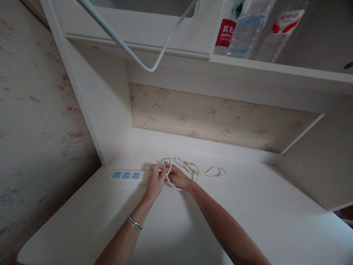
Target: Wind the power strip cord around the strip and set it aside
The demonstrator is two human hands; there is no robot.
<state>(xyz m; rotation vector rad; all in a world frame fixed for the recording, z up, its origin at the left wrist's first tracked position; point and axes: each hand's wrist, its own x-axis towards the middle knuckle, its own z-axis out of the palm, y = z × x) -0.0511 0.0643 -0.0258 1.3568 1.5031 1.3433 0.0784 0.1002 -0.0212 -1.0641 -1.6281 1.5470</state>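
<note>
A long cream-white cord point(193, 165) lies in loose tangled loops on the white desk. My left hand point(157, 177) has its fingers pinched on the cord, just right of a white power strip point(145, 177) with blue sockets. Close against it, my right hand point(177, 176) curls its fingers around the same cord. One loop hangs below the two hands and another stretches off to the right. Part of the power strip's right end is hidden behind my left hand, so I cannot tell how the cord joins it.
The desktop point(248, 206) runs up to a low back ledge under floral wallpaper point(193, 114). White side panels point(102, 99) flank it. Overhead, a shelf point(275, 70) carries several plastic bottles point(248, 29). A pale bent rod or cable point(132, 55) hangs in front of the shelf.
</note>
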